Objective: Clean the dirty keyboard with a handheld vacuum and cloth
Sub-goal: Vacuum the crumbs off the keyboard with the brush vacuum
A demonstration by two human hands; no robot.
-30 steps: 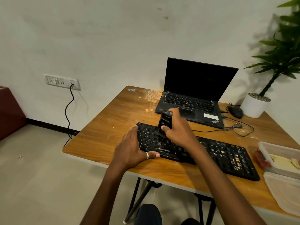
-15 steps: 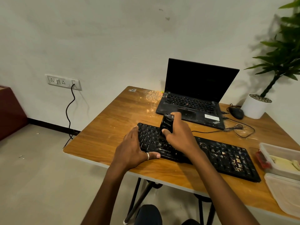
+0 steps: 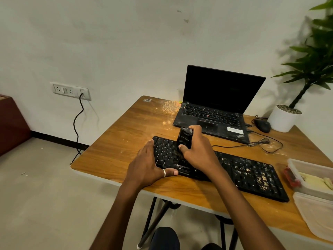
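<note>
The left hand (image 3: 149, 168) steadies the keyboard (image 3: 252, 175) with its fingers flat, and the right hand (image 3: 197, 153) has its fingers clamped on the handheld vacuum (image 3: 184, 139), so slow row-by-row passes toward the crumbs (image 3: 262, 179) look best.

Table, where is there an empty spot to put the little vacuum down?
The biggest bare patch of table is on the left, between its left edge, the keyboard and the laptop. A thin strip runs along the near edge in front of the keyboard. The right side is crowded: plastic containers, mouse, cable and plant pot.
</note>
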